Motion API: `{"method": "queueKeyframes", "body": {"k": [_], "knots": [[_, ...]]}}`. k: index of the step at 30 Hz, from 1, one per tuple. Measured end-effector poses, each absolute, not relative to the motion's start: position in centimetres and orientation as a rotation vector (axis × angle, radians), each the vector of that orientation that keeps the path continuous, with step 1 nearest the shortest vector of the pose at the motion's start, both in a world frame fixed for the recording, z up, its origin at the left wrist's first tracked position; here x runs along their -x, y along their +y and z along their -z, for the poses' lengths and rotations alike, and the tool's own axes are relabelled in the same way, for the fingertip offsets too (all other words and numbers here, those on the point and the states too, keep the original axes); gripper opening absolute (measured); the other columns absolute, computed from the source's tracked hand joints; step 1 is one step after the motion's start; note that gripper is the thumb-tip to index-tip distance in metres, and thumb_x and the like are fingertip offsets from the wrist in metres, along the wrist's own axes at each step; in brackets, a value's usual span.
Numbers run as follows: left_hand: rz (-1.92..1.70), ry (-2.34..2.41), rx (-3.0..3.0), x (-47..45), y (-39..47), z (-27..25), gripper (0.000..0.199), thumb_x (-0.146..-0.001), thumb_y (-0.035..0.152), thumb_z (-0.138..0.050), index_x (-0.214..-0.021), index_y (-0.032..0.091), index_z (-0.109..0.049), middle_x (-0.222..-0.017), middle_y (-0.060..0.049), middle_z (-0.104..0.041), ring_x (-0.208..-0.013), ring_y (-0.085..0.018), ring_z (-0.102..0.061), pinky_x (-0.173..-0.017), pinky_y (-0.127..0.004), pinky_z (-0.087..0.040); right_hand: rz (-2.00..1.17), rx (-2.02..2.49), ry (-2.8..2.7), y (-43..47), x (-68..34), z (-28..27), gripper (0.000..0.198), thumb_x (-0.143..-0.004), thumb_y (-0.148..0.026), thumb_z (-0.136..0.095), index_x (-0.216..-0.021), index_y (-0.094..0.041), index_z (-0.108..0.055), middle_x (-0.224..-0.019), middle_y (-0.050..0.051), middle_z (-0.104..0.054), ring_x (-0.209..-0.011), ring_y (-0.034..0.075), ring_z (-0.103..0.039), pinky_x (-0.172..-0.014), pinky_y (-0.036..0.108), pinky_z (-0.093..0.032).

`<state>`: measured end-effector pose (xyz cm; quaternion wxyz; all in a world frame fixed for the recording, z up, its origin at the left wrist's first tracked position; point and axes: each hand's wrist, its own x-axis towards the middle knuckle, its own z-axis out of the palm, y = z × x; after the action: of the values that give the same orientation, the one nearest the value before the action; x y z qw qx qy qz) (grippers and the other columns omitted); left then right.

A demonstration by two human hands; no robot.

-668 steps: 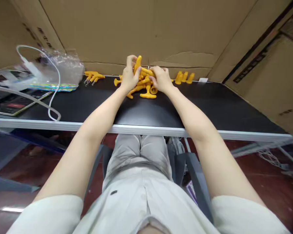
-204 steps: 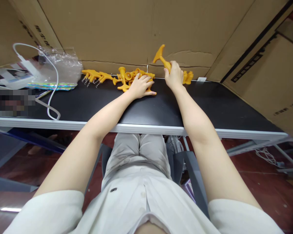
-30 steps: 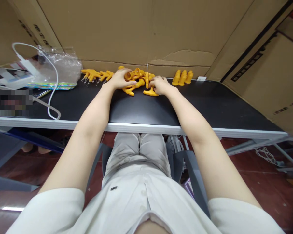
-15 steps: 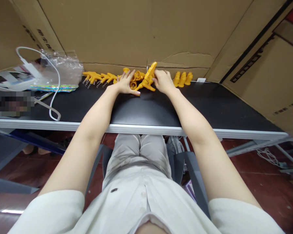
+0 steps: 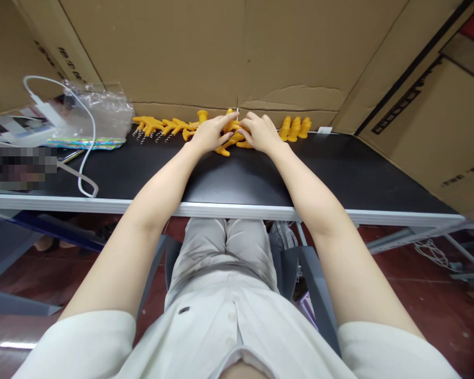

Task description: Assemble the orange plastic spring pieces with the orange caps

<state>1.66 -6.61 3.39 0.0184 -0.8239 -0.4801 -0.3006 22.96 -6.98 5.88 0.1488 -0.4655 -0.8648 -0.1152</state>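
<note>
Centrally, at the far edge of the black table (image 5: 339, 173), the fingertips of both hands are brought together over a small heap of yellow plastic parts (image 5: 229, 138). The fingers of the left hand (image 5: 210, 135) are stretched forward and lie close together, with the index finger reaching onto the top of the heap. The fingers of the right hand (image 5: 261, 132) are curled down onto the same heap, and a part seems to be pinched between them, though the exact grip is hidden by the knuckles. One yellow piece is seen poking out toward the person from under the two hands.

To the left of the heap, a row of yellow parts with small springs (image 5: 158, 126) is laid along the foot of the cardboard wall (image 5: 205, 52). To the right, just beside the right hand, three yellow caps (image 5: 295, 127) are stood upright side by side. Farther left, a crumpled clear plastic bag (image 5: 98, 108) is set on the table, and a white cable (image 5: 85, 152) is looped in front of it. Both bare forearms are extended across the table from short pale sleeves.
</note>
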Motion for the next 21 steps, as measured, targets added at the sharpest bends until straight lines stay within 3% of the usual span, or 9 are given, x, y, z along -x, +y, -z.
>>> {"method": "queueKeyframes", "body": {"k": [4, 11, 15, 18, 21], "knots": [[0.925, -1.597, 2.377, -2.0, -7.2, -3.9, 0.061, -0.101, 0.026, -0.060, -0.162, 0.028, -0.068, -0.149, -0.014, -0.074, -0.141, -0.041, -0.070, -0.120, -0.051, -0.053, 0.299, 1.223, -2.463, -6.5, -22.6, -5.8, 0.049, -0.121, -0.038, -0.033, -0.147, -0.017, -0.070, -0.154, 0.020, -0.069, -0.140, 0.039, -0.065, -0.120, 0.055, -0.043], [0.975, -1.662, 2.334, -1.5, -7.1, -4.4, 0.056, -0.095, 0.023, -0.066, -0.150, 0.030, -0.073, -0.139, -0.010, -0.078, -0.136, -0.040, -0.071, -0.115, -0.047, -0.053, 0.279, 1.295, -2.466, -6.4, -22.9, -6.5, 0.037, -0.117, -0.031, -0.048, -0.146, -0.019, -0.067, -0.146, 0.019, -0.076, -0.142, 0.041, -0.066, -0.126, 0.065, -0.039], [1.049, -1.673, 2.354, -2.0, -6.6, -4.3, 0.048, -0.096, 0.024, -0.064, -0.143, 0.025, -0.076, -0.127, -0.009, -0.083, -0.124, -0.033, -0.075, -0.110, -0.042, -0.054, 0.435, 1.389, -2.400, -8.5, -22.6, -7.8, 0.050, -0.105, -0.014, -0.052, -0.155, -0.014, -0.062, -0.157, 0.021, -0.069, -0.149, 0.042, -0.061, -0.130, 0.063, -0.035], [1.030, -1.707, 2.359, -2.2, -6.5, -4.3, 0.045, -0.096, 0.027, -0.067, -0.139, 0.022, -0.079, -0.125, -0.010, -0.083, -0.124, -0.034, -0.074, -0.111, -0.042, -0.054, 0.447, 1.385, -2.359, -9.0, -22.8, -8.2, 0.057, -0.105, -0.011, -0.043, -0.158, -0.020, -0.061, -0.162, 0.017, -0.067, -0.152, 0.039, -0.058, -0.131, 0.058, -0.036], [0.971, -1.746, 2.341, -1.9, -6.3, -4.2, 0.047, -0.095, 0.032, -0.069, -0.140, 0.023, -0.081, -0.127, -0.011, -0.082, -0.128, -0.038, -0.071, -0.113, -0.047, -0.054, 0.389, 1.397, -2.393, -8.5, -23.2, -7.8, 0.055, -0.106, -0.015, -0.045, -0.159, -0.017, -0.060, -0.160, 0.019, -0.067, -0.150, 0.039, -0.059, -0.128, 0.056, -0.039]]}}
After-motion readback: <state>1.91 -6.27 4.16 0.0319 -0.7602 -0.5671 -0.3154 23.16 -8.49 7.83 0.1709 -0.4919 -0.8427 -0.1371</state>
